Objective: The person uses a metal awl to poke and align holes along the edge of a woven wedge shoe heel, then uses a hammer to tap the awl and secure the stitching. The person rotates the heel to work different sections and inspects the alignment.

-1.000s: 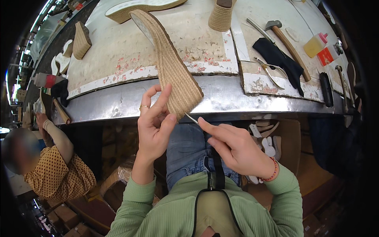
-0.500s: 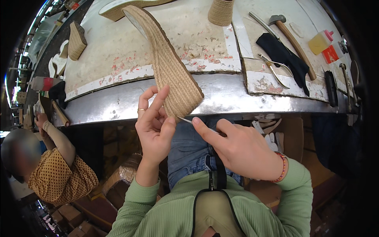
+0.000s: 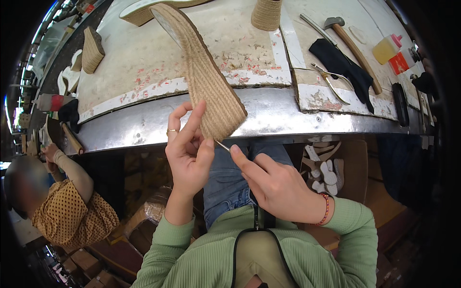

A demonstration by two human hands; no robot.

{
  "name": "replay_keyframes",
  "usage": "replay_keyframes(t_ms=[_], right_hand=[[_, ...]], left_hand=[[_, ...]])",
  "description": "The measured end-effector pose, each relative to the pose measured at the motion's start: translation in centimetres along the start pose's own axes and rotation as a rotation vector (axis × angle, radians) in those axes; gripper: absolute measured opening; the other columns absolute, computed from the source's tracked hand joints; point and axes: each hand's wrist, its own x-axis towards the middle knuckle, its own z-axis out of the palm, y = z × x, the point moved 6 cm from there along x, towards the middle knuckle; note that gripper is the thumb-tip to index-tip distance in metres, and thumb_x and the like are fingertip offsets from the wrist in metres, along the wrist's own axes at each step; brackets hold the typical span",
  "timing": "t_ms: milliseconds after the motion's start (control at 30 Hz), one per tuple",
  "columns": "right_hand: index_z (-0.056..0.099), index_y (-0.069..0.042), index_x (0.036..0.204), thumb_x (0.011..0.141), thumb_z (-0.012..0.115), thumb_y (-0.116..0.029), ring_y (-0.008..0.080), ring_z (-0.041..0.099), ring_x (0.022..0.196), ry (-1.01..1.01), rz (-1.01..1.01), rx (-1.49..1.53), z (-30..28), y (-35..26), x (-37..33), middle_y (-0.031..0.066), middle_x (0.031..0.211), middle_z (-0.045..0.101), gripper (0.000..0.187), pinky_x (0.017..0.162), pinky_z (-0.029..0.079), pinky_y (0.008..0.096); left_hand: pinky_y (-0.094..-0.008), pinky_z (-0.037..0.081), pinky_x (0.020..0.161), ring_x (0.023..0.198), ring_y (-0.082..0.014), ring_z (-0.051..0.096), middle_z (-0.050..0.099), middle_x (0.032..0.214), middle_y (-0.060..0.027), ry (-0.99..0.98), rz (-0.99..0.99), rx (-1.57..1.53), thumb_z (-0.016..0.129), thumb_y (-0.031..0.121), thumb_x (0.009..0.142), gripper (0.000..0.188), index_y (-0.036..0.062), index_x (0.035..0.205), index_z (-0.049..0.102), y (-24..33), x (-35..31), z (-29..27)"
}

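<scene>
- Clock hours here run from the middle of my view, twelve being straight away from me.
- My left hand is at nine o'clock, grasping the thick heel end of a rope-covered wedge sole between thumb and fingers, with one finger laid along the woven side.
- The wedge sole sits just short of twelve, tilted, its thin toe end pointing to eleven over the workbench.
- My right hand, at four o'clock, is closed around a thin metal tool — most of it hidden by my fingers — and the tip meets the heel's lower corner beside my left thumb (I cannot tell whether it goes in).
- Towards two o'clock on the bench lie pliers, a black cloth and a wooden-handled hammer; farther out is a bottle of yellow liquid with a pink cap.
- At ten o'clock a smaller-looking wedge rests on the bench; another woven wedge is just past twelve.
- Between three and four, below the bench edge, a cardboard box holds pale footwear pieces.
- At eight o'clock is a co-worker in a dotted top.
</scene>
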Motion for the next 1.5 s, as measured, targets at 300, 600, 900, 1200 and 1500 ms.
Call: replay_keyframes(t_ms=[300,600,900,1200,1500], right_hand=[[0.047,-0.003,0.144,0.094,0.058,-0.004,0.0227,0.051,0.063,0.008,0.107,0.396,-2.2,1.0,-0.6,0.0103,0.075,0.050,0.051,0.062,0.045,0.0341],[0.046,-0.004,0.145,0.093,0.058,-0.003,0.0275,0.054,0.062,-0.016,0.071,0.391,-1.1,1.0,0.6,0.0120,0.076,0.051,0.053,0.059,0.046,0.0378],[0.046,-0.003,0.144,0.091,0.060,-0.004,0.0288,0.058,0.063,0.087,0.043,0.114,1.4,-0.1,-0.2,0.0114,0.080,0.050,0.055,0.055,0.051,0.0380],[0.049,0.000,0.142,0.098,0.057,-0.009,0.0099,0.056,0.070,-0.181,0.283,0.832,-2.6,1.6,-2.9,0.0075,0.084,0.062,0.045,0.064,0.048,0.0283],[0.045,-0.006,0.147,0.105,0.046,-0.014,0.0065,0.056,0.057,-0.270,0.360,1.048,-2.7,0.8,1.0,0.0043,0.086,0.061,0.043,0.052,0.048,0.0223]], left_hand=[[-0.0198,0.046,0.063,0.076,-0.0041,0.051,0.038,0.136,-0.0123,-0.107,0.025,-0.111,0.058,-0.005,0.085,0.054,-0.0032,0.139,0.053,-0.1,0.7,-0.8],[-0.0197,0.046,0.065,0.079,-0.0044,0.050,0.039,0.138,-0.0130,-0.062,0.021,-0.046,0.055,-0.001,0.091,0.062,-0.0040,0.149,0.036,-0.2,-0.1,-0.2],[-0.0195,0.045,0.064,0.078,-0.0053,0.047,0.039,0.142,-0.0156,-0.091,0.044,0.106,0.056,0.001,0.090,0.069,-0.0049,0.152,0.026,-0.5,0.0,-0.4],[-0.0196,0.047,0.064,0.075,-0.0054,0.050,0.048,0.128,-0.0113,-0.059,-0.100,-0.103,0.055,-0.003,0.090,0.058,-0.0055,0.146,0.040,0.8,-1.5,-0.8],[-0.0168,0.045,0.066,0.078,-0.0026,0.054,0.055,0.111,-0.0056,0.068,-0.138,-0.055,0.058,-0.005,0.090,0.045,-0.0028,0.135,0.057,0.5,0.5,-1.2]])
